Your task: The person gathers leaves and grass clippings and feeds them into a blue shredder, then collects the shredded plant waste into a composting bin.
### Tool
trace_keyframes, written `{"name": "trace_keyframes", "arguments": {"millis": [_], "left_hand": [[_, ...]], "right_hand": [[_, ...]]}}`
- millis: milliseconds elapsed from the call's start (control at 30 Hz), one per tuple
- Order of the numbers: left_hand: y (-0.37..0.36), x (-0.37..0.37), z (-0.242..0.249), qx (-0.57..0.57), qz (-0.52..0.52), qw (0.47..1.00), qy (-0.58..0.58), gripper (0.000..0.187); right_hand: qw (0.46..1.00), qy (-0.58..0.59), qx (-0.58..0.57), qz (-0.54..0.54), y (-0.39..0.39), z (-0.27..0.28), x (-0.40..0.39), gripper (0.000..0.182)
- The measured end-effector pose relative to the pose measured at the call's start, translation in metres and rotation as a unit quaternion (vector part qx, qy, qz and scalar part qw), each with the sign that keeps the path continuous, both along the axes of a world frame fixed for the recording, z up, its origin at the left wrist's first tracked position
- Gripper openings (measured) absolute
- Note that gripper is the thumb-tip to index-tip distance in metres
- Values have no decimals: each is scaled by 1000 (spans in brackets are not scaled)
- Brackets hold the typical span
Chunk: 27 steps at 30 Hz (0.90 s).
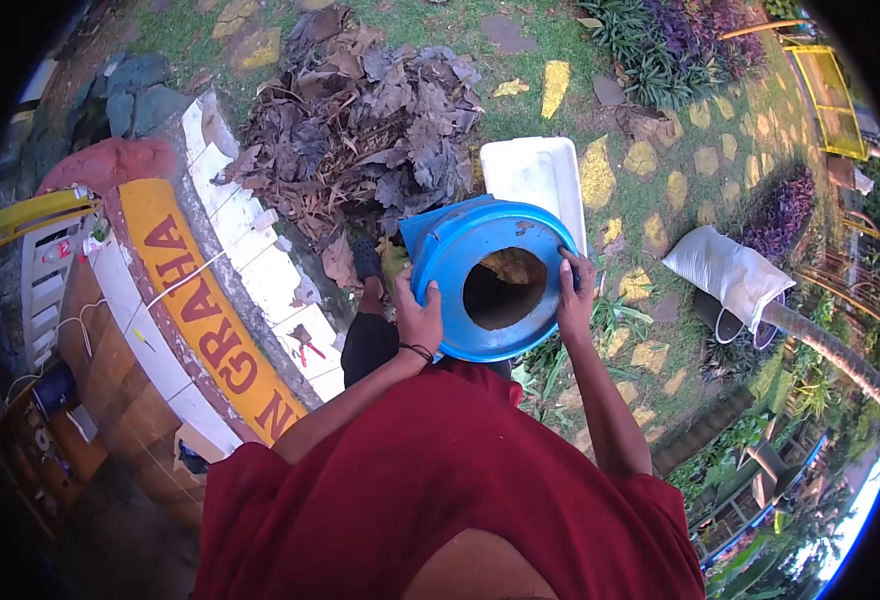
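Note:
A round blue container [440, 240] with a wide hole in its top is held in front of my body. My left hand [420, 318] grips its left rim, thumb on top, with a dark band at the wrist. On the right rim, my right hand [575, 290] is closed with thumb and fingers. The hole shows a dark inside with something brownish near its upper edge. Just beyond the container lies a white rectangular lid or tray [532, 170]. A big heap of dry brown leaves [360, 130] sits to the upper left.
White tiles [260, 262] run along a yellow lettered border [210, 310] at left, with red-handled pliers [306, 342] on them. A white sack [725, 272] lies at right near a slanting trunk [840, 358]. Stepping stones [596, 172] dot the grass.

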State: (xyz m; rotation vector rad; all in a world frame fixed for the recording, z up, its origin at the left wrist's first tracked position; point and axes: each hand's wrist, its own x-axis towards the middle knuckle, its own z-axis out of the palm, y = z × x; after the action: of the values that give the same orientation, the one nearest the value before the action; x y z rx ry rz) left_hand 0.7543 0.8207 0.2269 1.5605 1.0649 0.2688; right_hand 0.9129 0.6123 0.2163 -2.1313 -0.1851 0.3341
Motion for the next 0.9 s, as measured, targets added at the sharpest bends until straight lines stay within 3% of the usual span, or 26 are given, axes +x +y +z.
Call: {"name": "trace_keyframes", "arguments": {"millis": [100, 167, 233, 267, 400, 433, 467, 500, 567, 633, 700, 767, 833, 900], "left_hand": [[27, -8, 4, -51, 8, 998, -48, 28], [58, -21, 6, -111, 55, 985, -119, 24], [96, -45, 18, -77, 102, 984, -121, 23], [114, -67, 19, -61, 129, 984, -104, 22], [167, -157, 33, -19, 244, 967, -66, 26], [173, -176, 39, -26, 272, 960, -59, 31], [178, -200, 39, -24, 269, 961, -52, 31], [182, -225, 33, -32, 297, 954, -39, 35], [175, -255, 35, -40, 326, 944, -19, 38], [164, -273, 38, -72, 378, 923, -6, 45], [152, -290, 35, -90, 376, 922, -22, 46], [140, -293, 36, -106, 400, 910, -10, 48], [133, -294, 36, -131, 412, 902, -24, 49], [131, -292, 32, -147, 431, 890, -26, 49]], "right_hand": [[996, 63, 62, 3, 12, 41, 5, 32], [997, 20, 49, 57, 17, 45, 8, 35], [970, 123, 202, 56, 35, 50, 13, 33], [968, 135, 207, 43, 45, 52, 16, 35], [960, 216, 160, 77, 66, -24, 12, 31], [956, 115, 16, 268, 73, -39, 3, 32], [888, 8, -128, 442, 78, -56, -6, 35], [888, 13, -125, 441, 79, -77, -10, 35], [741, -262, -347, 512, 79, -125, -16, 38], [685, -303, -437, 497, 80, -170, 1, 38], [666, -239, -495, 505, 78, -213, 3, 34], [641, -177, -552, 503, 78, -218, -6, 32], [718, 71, -520, 457, 71, -188, -5, 24], [737, 69, -507, 443, 61, -152, -2, 23]]}}
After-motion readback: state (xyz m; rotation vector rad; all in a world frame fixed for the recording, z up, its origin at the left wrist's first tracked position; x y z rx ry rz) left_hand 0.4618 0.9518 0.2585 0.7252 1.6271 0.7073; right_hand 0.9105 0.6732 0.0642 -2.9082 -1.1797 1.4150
